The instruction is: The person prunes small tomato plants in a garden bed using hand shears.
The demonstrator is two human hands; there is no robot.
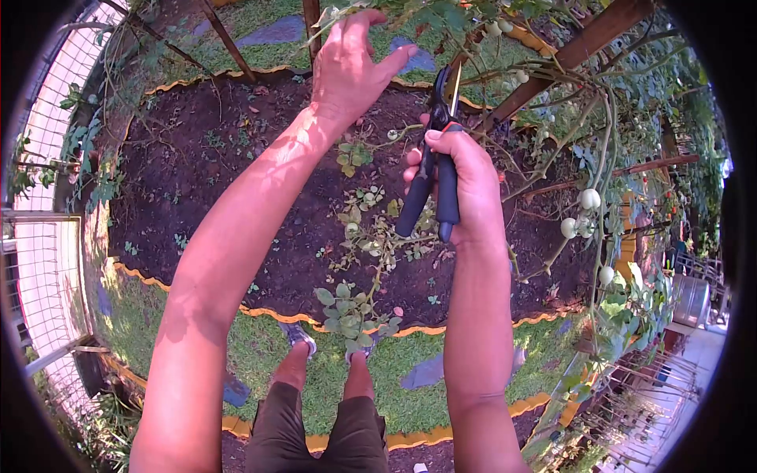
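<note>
My right hand (469,169) is wrapped around pruning shears (448,189) with dark handles and a red-orange detail near the pivot. Their blades point up, among tomato stems (505,75). Up and to the left, my left hand (351,67) reaches to the leaves (335,14) at the top edge, its thumb spread away from the other fingers. Its fingertips overlap the foliage, and nothing shows in its grip. Pale green tomatoes (590,199) hang on a vine to the right of my right hand. Below the shears, a leafy, partly withered plant (378,240) stretches over the soil.
Wooden stakes (587,47) slant across the top and right. Wavy yellow edging (426,329) borders the dark soil bed (236,221). Grass (323,394) with flat stones (426,370) lies around my feet. A wire-mesh fence (51,268) stands at the left, a metal drum (691,299) at the right.
</note>
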